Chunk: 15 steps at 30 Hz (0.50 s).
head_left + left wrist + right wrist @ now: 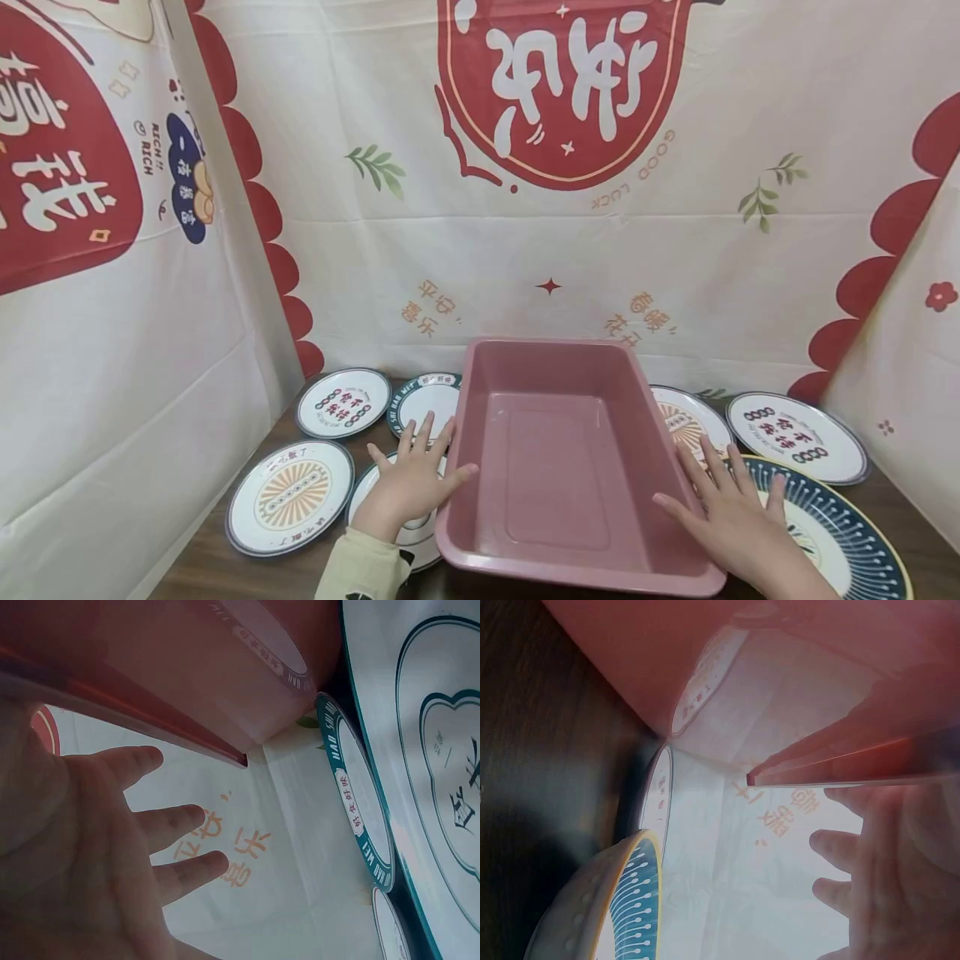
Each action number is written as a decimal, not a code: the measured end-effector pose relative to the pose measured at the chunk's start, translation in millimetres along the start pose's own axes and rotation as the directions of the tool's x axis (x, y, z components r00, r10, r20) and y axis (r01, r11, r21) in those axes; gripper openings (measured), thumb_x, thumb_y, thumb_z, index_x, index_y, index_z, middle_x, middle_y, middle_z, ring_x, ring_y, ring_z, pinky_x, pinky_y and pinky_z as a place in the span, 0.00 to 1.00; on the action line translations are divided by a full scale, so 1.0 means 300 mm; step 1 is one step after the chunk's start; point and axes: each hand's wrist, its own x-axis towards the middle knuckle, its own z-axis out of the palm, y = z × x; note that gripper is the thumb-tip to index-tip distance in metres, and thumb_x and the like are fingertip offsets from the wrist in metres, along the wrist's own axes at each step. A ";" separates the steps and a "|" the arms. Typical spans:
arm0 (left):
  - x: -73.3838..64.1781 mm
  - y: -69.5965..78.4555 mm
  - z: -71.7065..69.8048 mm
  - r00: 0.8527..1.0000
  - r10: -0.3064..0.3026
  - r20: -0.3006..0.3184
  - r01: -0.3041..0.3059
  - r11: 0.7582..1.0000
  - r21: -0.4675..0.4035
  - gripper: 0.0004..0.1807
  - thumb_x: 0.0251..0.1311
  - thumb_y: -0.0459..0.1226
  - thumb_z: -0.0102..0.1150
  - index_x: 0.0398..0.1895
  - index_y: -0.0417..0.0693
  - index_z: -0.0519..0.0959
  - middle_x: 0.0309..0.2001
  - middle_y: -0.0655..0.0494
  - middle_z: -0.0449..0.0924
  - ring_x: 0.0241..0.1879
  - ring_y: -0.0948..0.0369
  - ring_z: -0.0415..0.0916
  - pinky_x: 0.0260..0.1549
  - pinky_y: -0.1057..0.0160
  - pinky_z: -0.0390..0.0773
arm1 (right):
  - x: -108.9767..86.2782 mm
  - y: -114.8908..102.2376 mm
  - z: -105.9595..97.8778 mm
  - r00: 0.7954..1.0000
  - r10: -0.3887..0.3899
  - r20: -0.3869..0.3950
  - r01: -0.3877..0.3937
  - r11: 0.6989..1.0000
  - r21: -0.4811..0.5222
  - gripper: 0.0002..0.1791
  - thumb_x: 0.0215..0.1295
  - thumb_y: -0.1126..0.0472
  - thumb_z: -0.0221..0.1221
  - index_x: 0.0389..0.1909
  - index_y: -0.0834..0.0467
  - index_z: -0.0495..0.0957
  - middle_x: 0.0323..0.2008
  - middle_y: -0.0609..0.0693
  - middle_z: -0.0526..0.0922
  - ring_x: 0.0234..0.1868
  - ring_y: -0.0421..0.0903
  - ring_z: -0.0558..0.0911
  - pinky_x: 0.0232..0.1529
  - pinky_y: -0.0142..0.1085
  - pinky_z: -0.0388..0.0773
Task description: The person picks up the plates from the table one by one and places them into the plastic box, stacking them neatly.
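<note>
A deep pink rectangular basin [551,475] stands between both hands, and nothing shows inside it. My left hand [412,487] is at its left rim, fingers straight and spread, thumb over the edge. In the left wrist view the palm [82,847] is just below the rim of the basin wall [172,667]. My right hand [738,517] mirrors this at the right rim, fingers spread and thumb reaching over it. The right wrist view shows those straight fingers [836,851] beside the rim. Under the left hand lies a white plate [420,542] with a green line pattern, partly hidden.
Left of the basin lie a red-lettered plate [344,403], a green-rimmed plate [425,412] and a sunburst plate [291,497]. On the right are another sunburst plate [701,417], a red-lettered plate [798,437] and a large blue, yellow-edged dish [862,533]. Printed cloth [450,250] walls the table.
</note>
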 end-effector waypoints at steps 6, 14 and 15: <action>-0.004 -0.008 -0.012 1.000 -0.009 -0.011 0.009 1.000 -0.011 0.44 0.56 0.70 0.35 0.72 0.59 0.52 0.72 0.50 0.44 0.70 0.44 0.38 0.53 0.27 0.30 | -0.007 -0.007 -0.008 1.000 -0.010 -0.001 0.010 1.000 0.010 0.47 0.61 0.31 0.45 0.73 0.50 0.37 0.71 0.63 0.37 0.68 0.62 0.25 0.47 0.59 0.05; -0.039 -0.046 -0.054 0.999 -0.008 -0.045 0.002 0.990 -0.140 0.41 0.59 0.64 0.44 0.71 0.53 0.55 0.70 0.45 0.51 0.68 0.42 0.43 0.57 0.31 0.43 | -0.039 0.174 -0.084 0.988 0.156 0.014 -0.157 0.975 0.155 0.47 0.67 0.37 0.42 0.70 0.64 0.33 0.66 0.72 0.27 0.62 0.72 0.23 0.45 0.76 0.26; -0.048 -0.055 -0.062 0.998 -0.012 -0.054 0.003 0.987 -0.163 0.40 0.59 0.62 0.45 0.70 0.52 0.56 0.69 0.44 0.52 0.68 0.42 0.44 0.58 0.32 0.43 | -0.045 0.216 -0.095 0.975 0.222 0.031 -0.224 0.962 0.157 0.48 0.67 0.36 0.42 0.69 0.67 0.33 0.65 0.74 0.28 0.62 0.74 0.25 0.46 0.76 0.30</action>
